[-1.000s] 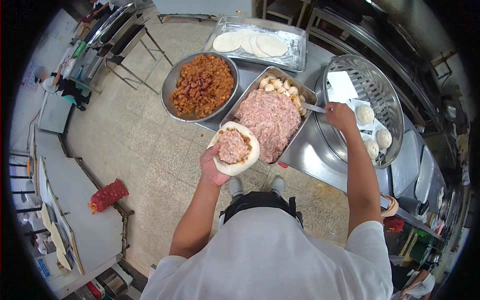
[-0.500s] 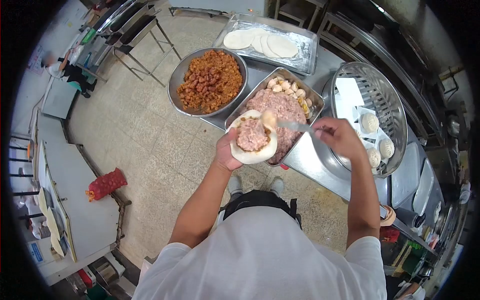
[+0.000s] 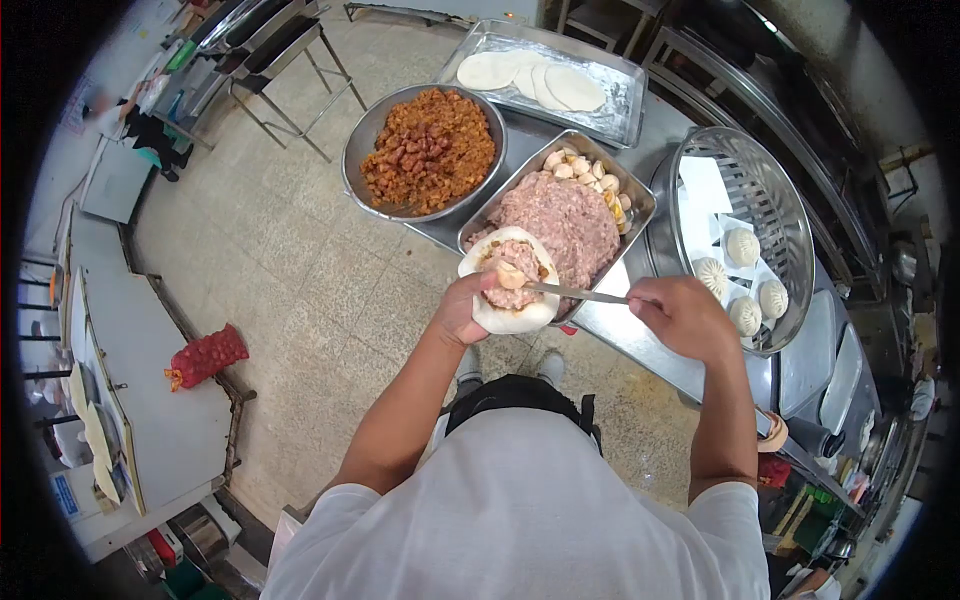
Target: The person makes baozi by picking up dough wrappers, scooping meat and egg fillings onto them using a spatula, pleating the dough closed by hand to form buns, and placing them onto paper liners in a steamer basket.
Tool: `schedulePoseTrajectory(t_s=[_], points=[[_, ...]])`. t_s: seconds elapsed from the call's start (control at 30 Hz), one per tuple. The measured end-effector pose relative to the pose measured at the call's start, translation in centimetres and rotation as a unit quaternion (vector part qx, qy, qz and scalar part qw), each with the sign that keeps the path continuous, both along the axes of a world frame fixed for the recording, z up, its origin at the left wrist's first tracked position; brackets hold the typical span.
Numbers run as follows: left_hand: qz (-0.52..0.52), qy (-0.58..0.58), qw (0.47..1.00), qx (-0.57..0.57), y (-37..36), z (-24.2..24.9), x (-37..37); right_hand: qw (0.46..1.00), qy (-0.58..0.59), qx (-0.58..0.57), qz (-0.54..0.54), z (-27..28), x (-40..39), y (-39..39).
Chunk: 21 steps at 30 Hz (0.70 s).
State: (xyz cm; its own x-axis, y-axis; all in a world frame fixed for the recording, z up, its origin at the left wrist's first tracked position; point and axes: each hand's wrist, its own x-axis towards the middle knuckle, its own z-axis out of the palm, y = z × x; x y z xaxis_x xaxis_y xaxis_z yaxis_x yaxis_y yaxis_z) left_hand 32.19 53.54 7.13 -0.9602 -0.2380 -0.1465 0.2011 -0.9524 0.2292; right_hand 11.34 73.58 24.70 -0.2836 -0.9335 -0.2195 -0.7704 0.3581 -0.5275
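My left hand (image 3: 462, 312) cups a round dough wrapper (image 3: 532, 318), its thumb over the rim. Pink minced meat (image 3: 520, 297) with some brown filling fills the wrapper's middle. On top sits a pale rounded chunk (image 3: 510, 275), perhaps boiled egg, touching my thumb. My right hand (image 3: 688, 315) is closed round the end of a flat metal spatula (image 3: 590, 294), whose tip reaches the filling beside the chunk. Just beyond the wrapper, a metal tray (image 3: 640, 225) contains a mound of minced meat (image 3: 560, 220) and several similar pale chunks (image 3: 590, 172).
A steel bowl (image 3: 350, 180) of reddish-brown filling stands at the left. Behind is a tray (image 3: 625, 110) with several flat dough rounds (image 3: 575, 88). At right, a steamer (image 3: 800, 210) holds several pleated buns (image 3: 742, 247). A person (image 3: 150, 130) is far left.
The spatula has come down and left to the wrapper, and the pale chunk now rests on the meat under my left thumb. My right hand has lowered slightly.
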Motion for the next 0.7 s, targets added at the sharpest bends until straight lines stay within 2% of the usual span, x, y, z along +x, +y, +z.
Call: schedulePoseTrajectory(t_s=[0.03, 0.1, 0.17, 0.2, 0.33, 0.43, 0.5, 0.57, 0.6, 0.67, 0.7], points=[[0.005, -0.003, 1.0, -0.002, -0.1, 0.3, 0.1, 0.998, 0.042, -0.036, 0.006, 0.4, 0.0, 0.5], [0.015, -0.005, 1.0, -0.003, -0.1, 0.6, 0.2, 0.996, 0.051, -0.071, -0.007, 0.3, 1.0, 1.5], [0.05, -0.014, 0.999, 0.003, 0.0, 0.7, 0.3, 0.977, 0.103, -0.174, -0.063, -0.8, 2.1, 2.0], [0.05, -0.014, 0.999, 0.003, 0.0, 1.0, 0.4, 0.959, 0.142, -0.245, -0.025, -2.4, 2.2, 2.1], [0.039, -0.002, 0.999, 0.022, 0.1, 0.8, 0.6, 0.947, 0.199, -0.251, -0.013, -5.3, 4.8, 1.4], [0.027, 0.02, 0.999, 0.041, 0.1, 0.4, 0.6, 0.949, 0.175, -0.262, -0.029, -7.5, 5.4, 1.2], [0.027, 0.024, 0.998, 0.042, 0.1, 0.5, 1.0, 0.95, 0.169, -0.262, -0.03, -6.8, 5.4, 1.5], [0.032, 0.05, 0.998, 0.016, 0.3, 0.9, 1.2, 0.964, 0.096, -0.241, -0.054, -5.6, 5.3, 1.9], [0.03, 0.05, 0.998, 0.016, 0.4, 0.8, 1.5, 0.964, 0.096, -0.241, -0.056, -5.6, 5.3, 1.9], [0.047, 0.051, 0.998, -0.006, 0.2, 0.4, 2.1, 0.947, 0.023, -0.295, -0.129, -5.9, 5.2, 1.6], [0.047, 0.052, 0.998, -0.005, 0.1, 0.1, 2.3, 0.947, 0.024, -0.294, -0.129, -6.3, 5.2, 1.2]])
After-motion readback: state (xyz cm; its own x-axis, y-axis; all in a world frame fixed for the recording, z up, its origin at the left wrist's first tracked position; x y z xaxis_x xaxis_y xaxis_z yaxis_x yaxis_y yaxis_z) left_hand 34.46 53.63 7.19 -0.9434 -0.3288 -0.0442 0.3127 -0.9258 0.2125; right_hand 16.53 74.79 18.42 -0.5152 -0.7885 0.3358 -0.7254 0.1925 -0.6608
